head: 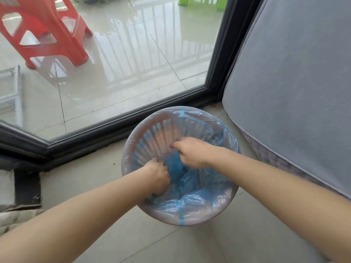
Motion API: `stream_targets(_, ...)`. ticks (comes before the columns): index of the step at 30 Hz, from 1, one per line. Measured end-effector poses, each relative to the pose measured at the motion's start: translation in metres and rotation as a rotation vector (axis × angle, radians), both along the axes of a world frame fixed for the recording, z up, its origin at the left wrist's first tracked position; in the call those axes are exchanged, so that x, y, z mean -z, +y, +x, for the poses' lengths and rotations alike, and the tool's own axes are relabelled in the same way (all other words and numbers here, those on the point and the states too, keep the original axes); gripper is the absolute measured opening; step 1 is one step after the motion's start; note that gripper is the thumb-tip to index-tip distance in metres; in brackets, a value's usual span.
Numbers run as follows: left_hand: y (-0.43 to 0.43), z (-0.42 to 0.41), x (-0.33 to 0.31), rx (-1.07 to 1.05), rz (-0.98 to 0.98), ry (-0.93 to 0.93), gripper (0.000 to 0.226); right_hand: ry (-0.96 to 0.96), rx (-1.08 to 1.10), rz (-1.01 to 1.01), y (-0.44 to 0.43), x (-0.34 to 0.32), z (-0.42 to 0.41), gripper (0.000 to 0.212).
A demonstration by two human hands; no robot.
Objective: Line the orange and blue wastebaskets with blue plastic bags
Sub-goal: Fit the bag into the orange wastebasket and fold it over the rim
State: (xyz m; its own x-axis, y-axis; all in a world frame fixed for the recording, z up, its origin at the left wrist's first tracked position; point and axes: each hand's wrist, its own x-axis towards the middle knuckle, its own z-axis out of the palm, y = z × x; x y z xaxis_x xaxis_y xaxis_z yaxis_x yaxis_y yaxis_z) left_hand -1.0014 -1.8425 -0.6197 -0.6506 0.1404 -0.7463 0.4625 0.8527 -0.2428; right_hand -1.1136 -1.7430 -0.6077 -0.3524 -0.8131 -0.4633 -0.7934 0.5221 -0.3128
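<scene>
A round slatted wastebasket (133,141) stands on the tiled floor by the window frame. A thin blue plastic bag (199,202) lies inside it, its edge stretched over the rim all round. Both my hands are down inside the basket. My left hand (158,177) presses into the bag against the left inner wall, fingers curled downward. My right hand (190,152) sits in the middle of the basket with curled fingers on the bag film near the far wall. The bag bunches darker blue between the hands. No second wastebasket is in view.
A black window frame (117,122) runs just behind the basket. A grey mattress or cushion edge (284,92) stands close on the right. Beyond the glass are a red plastic stool (47,31) and a green object (201,2). Tiled floor (171,243) lies in front.
</scene>
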Motion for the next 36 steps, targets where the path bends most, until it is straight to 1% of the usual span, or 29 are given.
stream_targets(1, 0.001, 0.002, 0.006, 0.001, -0.073, -0.05, 0.041, -0.019, 0.084, 0.024, -0.004, 0.005, -0.005, 0.045)
stream_targets(2, 0.0, 0.004, 0.012, -0.03, -0.141, -0.085, 0.044, -0.035, 0.129, 0.089, -0.007, 0.013, -0.01, 0.043)
stream_targets(3, -0.002, 0.004, 0.017, -0.089, -0.155, -0.089, 0.046, -0.058, 0.144, 0.175, -0.009, 0.02, -0.013, 0.039)
stream_targets(5, -0.006, 0.003, 0.02, -0.243, -0.084, -0.029, 0.047, -0.102, 0.139, 0.323, -0.008, 0.031, -0.019, 0.036)
stream_targets(7, -0.005, -0.002, 0.015, -0.267, -0.044, -0.027, 0.044, -0.137, 0.155, 0.362, -0.005, 0.037, -0.024, 0.037)
stream_targets(9, -0.002, -0.005, 0.008, -0.186, -0.084, -0.081, 0.045, -0.119, 0.144, 0.325, -0.005, 0.031, -0.025, 0.037)
stream_targets(10, 0.0, -0.006, 0.002, -0.15, -0.122, -0.11, 0.046, -0.1, 0.126, 0.304, -0.005, 0.024, -0.024, 0.037)
stream_targets(11, -0.002, -0.007, 0.001, -0.13, -0.128, -0.099, 0.047, -0.079, 0.088, 0.292, -0.005, 0.015, -0.022, 0.035)
stream_targets(12, -0.003, -0.01, -0.002, -0.13, -0.088, -0.054, 0.045, -0.067, 0.037, 0.301, -0.004, 0.006, -0.019, 0.032)
stream_targets(15, -0.006, -0.015, -0.004, -0.078, 0.086, 0.068, 0.036, -0.06, -0.123, 0.469, -0.002, -0.013, -0.004, 0.018)
stream_targets(17, -0.003, -0.017, -0.001, -0.069, 0.129, 0.013, 0.034, -0.049, -0.217, 0.566, -0.005, -0.007, 0.008, 0.02)
stream_targets(18, -0.002, -0.016, 0.002, -0.084, 0.101, -0.052, 0.034, -0.058, -0.247, 0.592, -0.007, -0.001, 0.014, 0.022)
stream_targets(19, -0.002, -0.014, 0.009, -0.1, 0.041, -0.132, 0.036, -0.073, -0.258, 0.614, -0.009, 0.009, 0.019, 0.03)
stream_targets(21, -0.004, -0.01, 0.02, -0.112, -0.121, -0.27, 0.045, -0.098, -0.266, 0.697, -0.009, 0.03, 0.027, 0.044)
stream_targets(22, -0.006, -0.009, 0.026, -0.116, -0.189, -0.31, 0.05, -0.102, -0.277, 0.758, -0.007, 0.04, 0.028, 0.046)
stream_targets(24, -0.011, -0.008, 0.035, -0.146, -0.244, -0.327, 0.054, -0.091, -0.297, 0.898, -0.004, 0.053, 0.024, 0.047)
stream_targets(26, -0.01, -0.007, 0.032, -0.168, -0.237, -0.298, 0.055, -0.086, -0.285, 0.985, 0.0, 0.056, 0.02, 0.05)
stream_targets(28, -0.006, -0.008, 0.025, -0.152, -0.224, -0.282, 0.054, -0.061, -0.307, 0.951, 0.003, 0.051, 0.018, 0.048)
stream_targets(29, -0.005, -0.009, 0.022, -0.146, -0.218, -0.288, 0.053, -0.044, -0.307, 0.892, 0.004, 0.05, 0.018, 0.045)
stream_targets(31, -0.003, -0.008, 0.017, -0.135, -0.205, -0.308, 0.051, -0.048, -0.217, 0.669, 0.002, 0.052, 0.017, 0.037)
stream_targets(33, -0.003, -0.005, 0.016, -0.111, -0.205, -0.315, 0.049, -0.15, -0.043, 0.443, -0.005, 0.055, 0.017, 0.035)
stream_targets(34, -0.003, -0.004, 0.016, -0.098, -0.196, -0.305, 0.047, -0.245, 0.047, 0.39, -0.012, 0.056, 0.015, 0.037)
stream_targets(36, -0.004, -0.001, 0.015, -0.096, -0.164, -0.277, 0.046, -0.411, 0.194, 0.348, -0.026, 0.057, 0.01, 0.041)
